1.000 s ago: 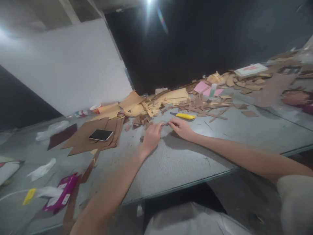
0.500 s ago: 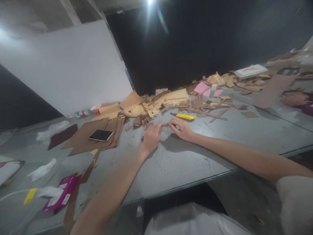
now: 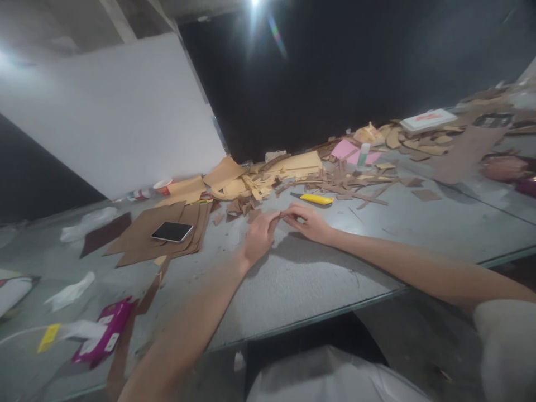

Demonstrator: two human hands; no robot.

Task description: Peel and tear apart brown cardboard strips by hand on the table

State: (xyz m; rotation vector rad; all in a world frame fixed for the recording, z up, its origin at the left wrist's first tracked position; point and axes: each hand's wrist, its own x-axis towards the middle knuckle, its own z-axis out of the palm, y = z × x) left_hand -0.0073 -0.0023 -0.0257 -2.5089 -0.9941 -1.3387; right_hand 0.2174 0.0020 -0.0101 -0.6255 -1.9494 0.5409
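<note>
My left hand (image 3: 260,237) and my right hand (image 3: 307,222) meet fingertip to fingertip just above the grey table (image 3: 293,285). Both are closed in a pinch. Whatever lies between the fingertips is tiny and mostly hidden; I cannot make out what it is. Right behind my right hand lies a yellow utility knife (image 3: 317,199), its dark end pointing left. Small brown scraps (image 3: 240,207) are heaped beyond my left hand.
A phone (image 3: 172,231) rests on stacked brown sheets (image 3: 144,237) at left. A purple tissue pack (image 3: 104,333) lies near the front left. Brown strips (image 3: 347,181), a glue stick (image 3: 363,154), pink paper (image 3: 344,149) and a white box (image 3: 427,120) fill the back.
My fingertips have drawn closer together, my right hand shifting slightly left. The sliver that showed between them is now mostly covered. Things on the table stay put.
</note>
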